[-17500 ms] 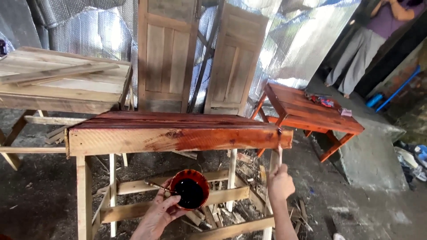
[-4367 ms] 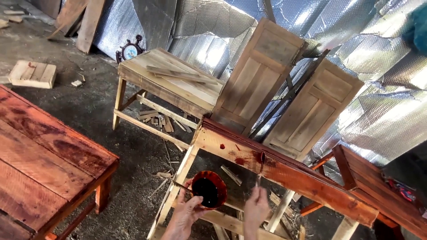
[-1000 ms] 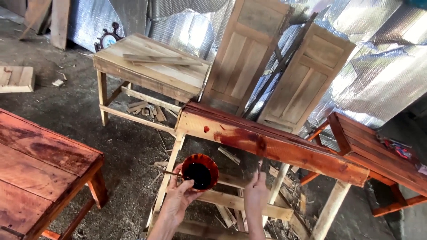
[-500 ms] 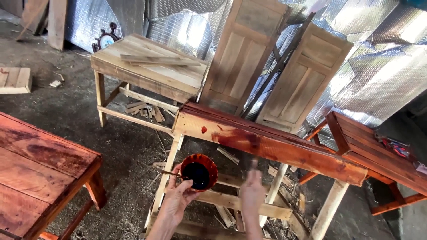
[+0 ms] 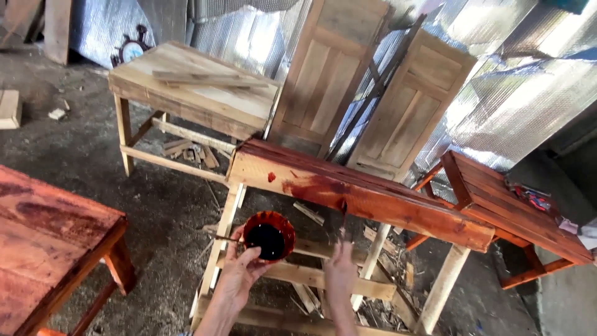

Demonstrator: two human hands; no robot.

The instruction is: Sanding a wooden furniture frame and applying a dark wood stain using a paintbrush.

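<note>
Since half a second ago the view has tilted slightly; the right hand (image 5: 340,274) has come up so the brush (image 5: 342,219) tip now meets the front rail of the half-stained desk (image 5: 373,205), and the bowl sits much where it was

Left hand (image 5: 239,277): fingers closed on the rim of the red bowl (image 5: 268,235), held below the rail, dark stain inside, near level. Right hand: fingers closed around the thin brush handle, bristles touching the wet red patch on the rail face. Left end of the rail is bare wood with one stray red spot

Nearby — unstained desk (image 5: 193,93) behind, two panel doors (image 5: 373,93) leaning on the foil wall, stained red desk (image 5: 37,236) at left, another at right (image 5: 516,211)

Risk, judged: the bowl is held by the rim in one hand; a tilt would likely spill stain onto the lower crossbars. An overloaded brush on a vertical face could run and drip
</note>
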